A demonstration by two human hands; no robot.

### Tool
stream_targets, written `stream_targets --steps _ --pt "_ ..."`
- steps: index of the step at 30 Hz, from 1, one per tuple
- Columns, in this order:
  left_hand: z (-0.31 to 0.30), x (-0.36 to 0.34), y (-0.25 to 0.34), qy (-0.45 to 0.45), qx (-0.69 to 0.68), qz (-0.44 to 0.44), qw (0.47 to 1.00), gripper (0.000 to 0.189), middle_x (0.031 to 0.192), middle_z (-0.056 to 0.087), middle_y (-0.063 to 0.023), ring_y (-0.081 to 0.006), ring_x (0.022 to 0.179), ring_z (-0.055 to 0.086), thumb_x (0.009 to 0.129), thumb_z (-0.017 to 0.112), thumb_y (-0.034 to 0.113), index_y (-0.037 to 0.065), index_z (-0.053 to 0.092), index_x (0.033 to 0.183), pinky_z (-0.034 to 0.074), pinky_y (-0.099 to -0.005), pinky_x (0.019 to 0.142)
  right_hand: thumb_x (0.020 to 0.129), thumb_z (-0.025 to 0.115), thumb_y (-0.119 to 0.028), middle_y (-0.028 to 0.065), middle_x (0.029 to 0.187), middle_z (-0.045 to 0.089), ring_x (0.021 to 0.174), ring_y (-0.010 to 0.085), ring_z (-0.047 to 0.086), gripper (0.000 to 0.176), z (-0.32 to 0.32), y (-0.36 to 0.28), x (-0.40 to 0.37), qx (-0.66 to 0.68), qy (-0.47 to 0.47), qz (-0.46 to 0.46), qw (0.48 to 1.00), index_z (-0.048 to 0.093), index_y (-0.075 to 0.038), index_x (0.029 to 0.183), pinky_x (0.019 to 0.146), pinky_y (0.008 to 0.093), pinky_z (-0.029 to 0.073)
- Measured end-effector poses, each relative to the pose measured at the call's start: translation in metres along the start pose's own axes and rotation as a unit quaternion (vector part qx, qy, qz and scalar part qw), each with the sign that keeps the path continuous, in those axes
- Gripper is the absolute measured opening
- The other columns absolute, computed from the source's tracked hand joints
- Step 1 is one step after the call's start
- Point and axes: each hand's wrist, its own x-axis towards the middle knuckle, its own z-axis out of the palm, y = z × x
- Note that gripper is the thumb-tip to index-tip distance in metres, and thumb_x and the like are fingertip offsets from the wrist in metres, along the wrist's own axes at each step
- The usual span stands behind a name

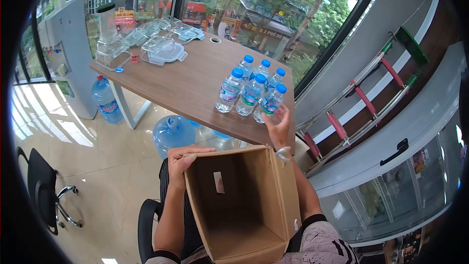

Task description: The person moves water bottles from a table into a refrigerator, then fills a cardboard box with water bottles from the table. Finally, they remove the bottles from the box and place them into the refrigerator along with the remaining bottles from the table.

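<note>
An open cardboard box [286, 190] rests at my lap with its opening facing up; a small light patch shows inside. My left hand [180, 160] grips the box's upper left edge, thumb over the rim. Beyond the box's right side, my right hand [278, 123] reaches to the nearest right water bottle [271, 101], its fingers curved at the bottle's lower side; whether they press on it is hard to tell. Several small bottles with blue caps, among them a front left one [228, 92], stand upright in a group on the table [171, 85].
Clear plastic containers [159, 49] and a tape roll [215, 40] lie on the table. Large water bottles [173, 134] stand beneath it. A black chair [41, 188] is at left, a water dispenser [71, 58] behind, and a glass-door fridge [386, 190] at right.
</note>
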Motion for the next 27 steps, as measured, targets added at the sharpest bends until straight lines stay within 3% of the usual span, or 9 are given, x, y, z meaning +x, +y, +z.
stream_targets --steps 4,5,6,8,9,19,21,27 --pt "0.012 0.010 -0.016 -0.033 -0.017 -0.035 0.999 0.041 0.092 0.068 -0.0196 -0.0210 0.079 0.064 0.071 0.054 0.023 -0.009 0.069 0.092 0.049 -0.0270 0.075 0.065 0.083 -0.033 0.0158 0.112 0.058 0.103 0.0242 0.056 0.079 0.003 0.004 0.004 -0.022 -0.029 0.028 0.999 0.043 0.002 0.123 0.085 0.0368 0.046" --pt "0.014 0.013 -0.020 -0.042 -0.016 -0.039 0.998 0.041 0.092 0.068 -0.0196 -0.0210 0.079 0.064 0.071 0.053 0.023 -0.009 0.069 0.092 0.049 -0.0271 0.075 0.064 0.083 -0.035 0.0131 0.102 0.062 0.093 0.0199 0.060 0.075 0.005 0.008 0.005 -0.041 -0.007 -0.005 0.999 0.047 0.003 0.118 0.078 0.0313 0.048" --pt "0.017 0.017 -0.023 -0.052 -0.015 -0.041 0.998 0.041 0.092 0.068 -0.0196 -0.0211 0.079 0.065 0.071 0.053 0.023 -0.009 0.069 0.092 0.049 -0.0271 0.075 0.064 0.083 -0.035 0.0131 0.102 0.062 0.093 0.0199 0.060 0.075 0.008 0.011 0.008 -0.046 -0.001 -0.002 0.999 0.047 0.003 0.118 0.078 0.0313 0.048" --pt "0.021 0.020 -0.027 -0.063 -0.025 -0.050 0.996 0.041 0.092 0.068 -0.0197 -0.0212 0.080 0.065 0.071 0.053 0.023 -0.009 0.069 0.092 0.049 -0.0272 0.075 0.065 0.083 -0.035 0.0099 0.091 0.065 0.078 0.0162 0.062 0.068 0.010 0.014 0.012 0.030 -0.027 -0.025 0.999 0.051 0.002 0.112 0.070 0.0275 0.049" --pt "0.024 0.022 -0.030 -0.068 -0.032 -0.053 0.996 0.042 0.093 0.068 -0.0197 -0.0214 0.081 0.065 0.071 0.053 0.023 -0.009 0.069 0.093 0.050 -0.0274 0.076 0.066 0.083 -0.034 0.0076 0.083 0.066 0.069 0.0142 0.062 0.061 0.009 0.015 0.014 -0.038 -0.027 -0.029 0.998 0.053 0.002 0.105 0.064 0.0260 0.049" --pt "0.037 0.018 -0.034 -0.084 -0.032 -0.065 0.994 0.040 0.094 0.068 -0.0199 -0.0211 0.082 0.065 0.071 0.052 0.021 -0.009 0.068 0.093 0.050 -0.0283 0.077 0.075 0.077 -0.021 0.0085 0.091 0.067 0.082 0.0121 0.064 0.045 -0.016 0.005 -0.009 0.082 -0.067 -0.008 0.994 0.054 0.003 0.107 0.069 0.0258 0.050" --pt "0.038 0.014 -0.033 -0.077 -0.016 -0.053 0.996 0.040 0.094 0.068 -0.0194 -0.0202 0.082 0.065 0.072 0.052 0.021 -0.009 0.068 0.093 0.050 -0.0275 0.077 0.078 0.074 -0.013 0.0097 0.098 0.065 0.087 0.0131 0.064 0.043 -0.025 -0.006 -0.021 0.185 -0.090 0.036 0.978 0.052 0.003 0.111 0.074 0.0261 0.050" --pt "0.043 0.003 -0.011 -0.046 0.029 -0.032 0.998 0.038 0.089 0.069 -0.0170 -0.0167 0.075 0.065 0.073 0.052 0.018 -0.009 0.069 0.093 0.051 -0.0255 0.070 0.074 0.075 -0.003 0.0116 0.105 0.062 0.094 0.0160 0.062 0.049 -0.058 -0.036 -0.037 0.246 -0.093 0.052 0.963 0.048 0.004 0.114 0.082 0.0278 0.050"
